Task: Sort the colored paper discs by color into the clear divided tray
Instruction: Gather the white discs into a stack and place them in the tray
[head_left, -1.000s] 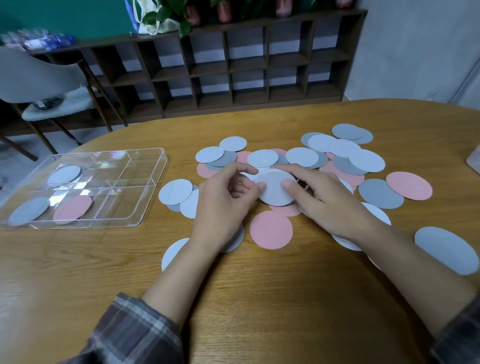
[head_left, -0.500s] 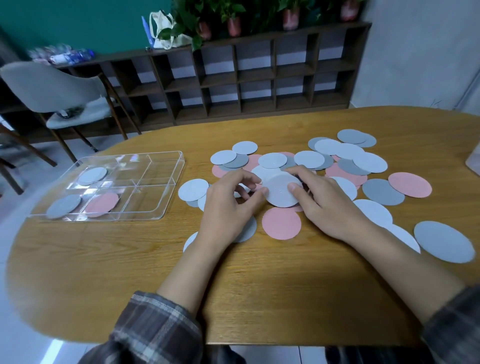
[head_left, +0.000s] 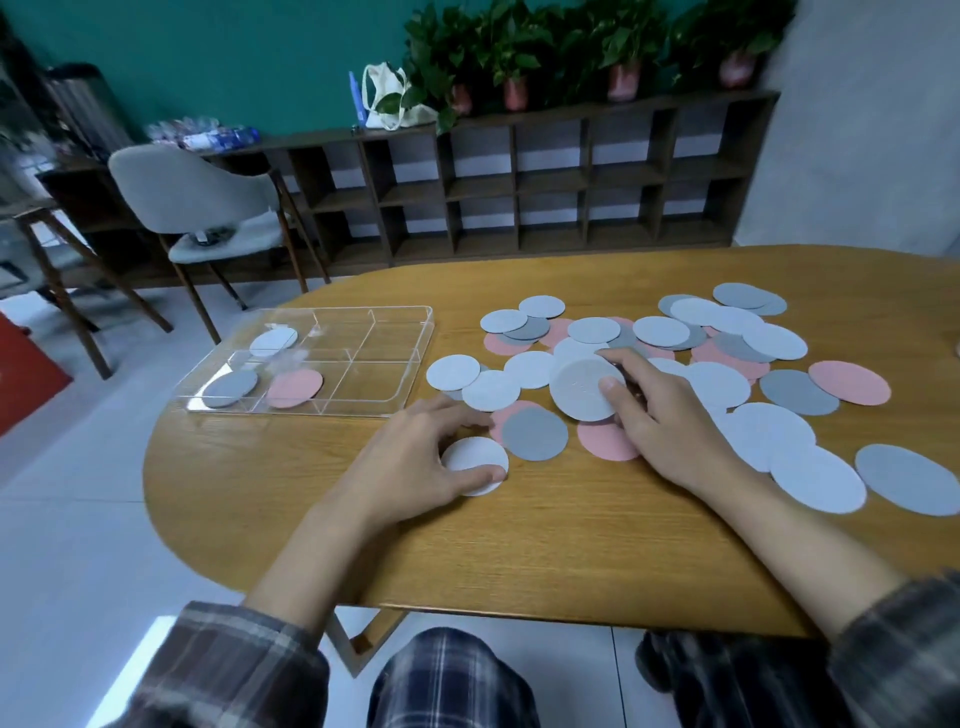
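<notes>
Several pale blue, grey and pink paper discs (head_left: 727, 338) lie scattered over the wooden table (head_left: 519, 545). My right hand (head_left: 670, 421) pinches a pale disc (head_left: 579, 387), lifted and tilted above the pile. My left hand (head_left: 415, 467) rests on the table with thumb and fingers curled round a white disc (head_left: 470, 460), beside a dark grey disc (head_left: 535, 434). The clear divided tray (head_left: 395, 353) sits to the left and holds a pale disc (head_left: 272, 341), a grey disc (head_left: 230, 388) and a pink disc (head_left: 294, 387), each in its own compartment.
The table's rounded left end and front edge are close to my arms. A grey chair (head_left: 202, 208) stands beyond the tray. A dark wooden shelf unit (head_left: 519, 182) with potted plants lines the back wall.
My left hand has let go of the shared pale disc and moved down-left onto a white disc. My right hand alone keeps the pale disc raised. The camera has pulled back and up.
</notes>
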